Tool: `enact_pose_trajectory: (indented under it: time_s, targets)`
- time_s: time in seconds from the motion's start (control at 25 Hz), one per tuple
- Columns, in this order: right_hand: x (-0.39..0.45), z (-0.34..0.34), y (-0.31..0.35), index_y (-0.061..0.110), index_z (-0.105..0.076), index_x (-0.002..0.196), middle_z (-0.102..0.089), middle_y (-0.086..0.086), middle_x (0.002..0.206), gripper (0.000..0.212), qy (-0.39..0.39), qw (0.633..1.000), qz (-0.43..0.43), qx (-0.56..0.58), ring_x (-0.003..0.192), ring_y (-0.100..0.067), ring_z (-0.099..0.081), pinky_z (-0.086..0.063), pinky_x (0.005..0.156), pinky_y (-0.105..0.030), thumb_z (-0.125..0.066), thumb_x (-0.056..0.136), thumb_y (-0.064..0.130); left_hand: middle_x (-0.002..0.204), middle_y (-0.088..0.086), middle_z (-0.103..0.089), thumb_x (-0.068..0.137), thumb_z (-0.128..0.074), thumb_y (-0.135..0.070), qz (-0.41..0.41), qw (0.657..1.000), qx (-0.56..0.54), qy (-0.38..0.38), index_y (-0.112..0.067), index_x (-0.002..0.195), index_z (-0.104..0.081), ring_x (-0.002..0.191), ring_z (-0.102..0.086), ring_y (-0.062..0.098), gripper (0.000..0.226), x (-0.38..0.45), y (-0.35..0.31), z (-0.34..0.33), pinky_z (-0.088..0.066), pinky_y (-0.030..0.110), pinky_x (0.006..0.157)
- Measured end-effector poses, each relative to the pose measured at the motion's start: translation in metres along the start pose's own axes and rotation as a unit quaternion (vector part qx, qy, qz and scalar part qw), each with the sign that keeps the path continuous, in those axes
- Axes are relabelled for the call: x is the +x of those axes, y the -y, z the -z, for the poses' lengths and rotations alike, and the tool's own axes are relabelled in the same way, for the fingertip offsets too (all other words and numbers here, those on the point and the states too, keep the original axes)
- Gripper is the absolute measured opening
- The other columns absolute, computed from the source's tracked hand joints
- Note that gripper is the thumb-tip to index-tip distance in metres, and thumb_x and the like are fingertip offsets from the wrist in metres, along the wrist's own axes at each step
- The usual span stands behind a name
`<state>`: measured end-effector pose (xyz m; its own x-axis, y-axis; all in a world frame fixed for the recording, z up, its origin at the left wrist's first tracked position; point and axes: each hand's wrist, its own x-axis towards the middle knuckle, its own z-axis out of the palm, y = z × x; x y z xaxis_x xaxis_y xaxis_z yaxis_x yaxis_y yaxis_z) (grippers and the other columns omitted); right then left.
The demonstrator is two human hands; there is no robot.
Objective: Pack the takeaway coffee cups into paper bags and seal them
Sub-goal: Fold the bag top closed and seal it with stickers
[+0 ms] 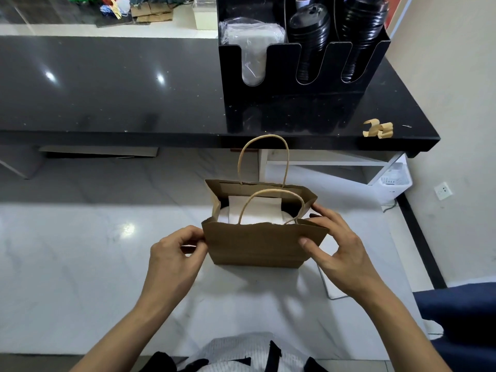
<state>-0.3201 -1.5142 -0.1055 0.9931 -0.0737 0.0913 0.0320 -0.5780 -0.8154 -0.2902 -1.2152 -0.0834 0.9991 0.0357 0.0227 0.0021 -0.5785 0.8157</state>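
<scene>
So the brown kraft paper bag with twisted paper handles stands upright on the white marble-look counter, mouth open, right in front of the person. Something white sits inside, looks like a cup lid with a white paper slip over it, can't tell for sure. The left hand pinches the bag's near left top corner between thumb and curled fingers. The right hand grips the right side, thumb on the front panel, fingers reaching round the edge. Up on the black stone shelf there's a black slotted organiser holding stacked black lids, with curled brown paper strips beside it.
</scene>
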Motion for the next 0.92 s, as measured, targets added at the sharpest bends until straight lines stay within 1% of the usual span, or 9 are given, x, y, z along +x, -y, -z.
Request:
enact_pose_trajectory:
  time_s: [0.12,0.28,0.44,0.52,0.6,0.68,0.76,0.84,0.92]
  targets:
    - [0.001,0.002,-0.001,0.047,-0.065,0.104,-0.054,0.024,0.136,0.034,-0.009,1.000,0.016,0.000,0.125,0.006,-0.052,-0.039,0.101,-0.011,-0.076,0.089,0.019,0.087,-0.017,-0.071,0.089,-0.067,0.000,-0.076,0.997,0.032,0.009,-0.025,0.095,-0.073,0.087,-0.068,0.003,0.026,0.003,-0.004,0.006,-0.053,0.012,0.079]
    - [0.003,0.000,-0.003,0.044,-0.067,0.102,-0.059,0.014,0.122,0.032,-0.031,0.999,0.032,-0.012,0.120,0.002,-0.055,-0.040,0.097,-0.011,-0.076,0.089,0.016,0.100,-0.023,-0.070,0.090,-0.071,-0.011,-0.102,0.992,0.004,0.073,-0.031,0.116,-0.069,0.097,-0.067,-0.001,0.033,-0.002,-0.014,0.008,-0.050,0.006,0.083]
    - [0.002,0.001,-0.008,0.030,-0.076,0.104,-0.062,0.009,0.115,0.021,-0.040,0.999,0.029,-0.014,0.113,-0.003,-0.059,-0.042,0.094,-0.011,-0.078,0.087,0.019,0.096,-0.018,-0.071,0.092,-0.068,-0.001,-0.088,0.992,-0.028,0.080,-0.028,0.108,-0.076,0.093,-0.068,0.009,0.032,0.004,-0.005,0.009,-0.051,0.013,0.078]
    - [0.002,0.002,-0.008,0.031,-0.075,0.102,-0.063,0.012,0.113,0.020,-0.043,0.999,0.025,-0.009,0.110,-0.004,-0.060,-0.042,0.092,-0.010,-0.079,0.085,0.020,0.090,-0.016,-0.072,0.091,-0.068,0.001,-0.064,0.994,-0.048,0.079,-0.029,0.105,-0.074,0.089,-0.070,0.010,0.033,0.006,-0.005,0.009,-0.053,0.017,0.078]
    - [0.002,0.002,-0.006,0.035,-0.074,0.099,-0.063,0.017,0.112,0.021,-0.047,0.999,0.020,-0.001,0.108,-0.006,-0.062,-0.042,0.091,-0.011,-0.081,0.084,0.021,0.083,-0.010,-0.072,0.088,-0.072,0.000,-0.026,0.993,-0.084,0.080,-0.029,0.119,-0.062,0.084,-0.070,0.014,0.043,0.009,-0.010,0.008,-0.056,0.019,0.077]
    - [0.002,0.003,-0.006,0.038,-0.073,0.097,-0.063,0.022,0.111,0.024,-0.046,0.999,0.017,0.004,0.107,-0.006,-0.062,-0.043,0.091,-0.012,-0.081,0.084,0.021,0.081,-0.003,-0.071,0.086,-0.077,-0.006,0.006,0.990,-0.101,0.102,-0.034,0.141,-0.042,0.084,-0.070,0.018,0.072,0.013,-0.013,0.008,-0.055,0.019,0.079]
    - [0.002,0.004,-0.004,0.043,-0.071,0.096,-0.062,0.024,0.110,0.027,-0.038,0.999,0.016,0.006,0.107,-0.006,-0.063,-0.043,0.091,-0.012,-0.080,0.084,0.022,0.081,0.001,-0.071,0.085,-0.079,-0.012,-0.002,0.985,-0.092,0.146,-0.041,0.153,-0.029,0.084,-0.069,0.018,0.090,0.021,-0.013,0.012,-0.055,0.020,0.084]
    - [0.002,0.004,-0.002,0.046,-0.069,0.096,-0.061,0.025,0.110,0.026,-0.033,0.999,0.014,0.007,0.104,-0.006,-0.063,-0.043,0.089,-0.011,-0.079,0.085,0.025,0.082,0.003,-0.070,0.084,-0.080,-0.015,-0.025,0.980,-0.089,0.176,-0.040,0.147,-0.039,0.083,-0.069,0.019,0.079,0.028,-0.011,0.015,-0.056,0.026,0.086]
    - [0.002,0.004,-0.001,0.042,-0.068,0.098,-0.061,0.023,0.108,0.017,-0.035,0.999,0.019,0.015,0.101,-0.007,-0.062,-0.045,0.086,-0.014,-0.074,0.087,0.029,0.083,0.002,-0.068,0.083,-0.081,-0.017,-0.042,0.981,-0.086,0.169,-0.037,0.131,-0.054,0.082,-0.067,0.018,0.059,0.033,-0.009,0.017,-0.057,0.030,0.084]
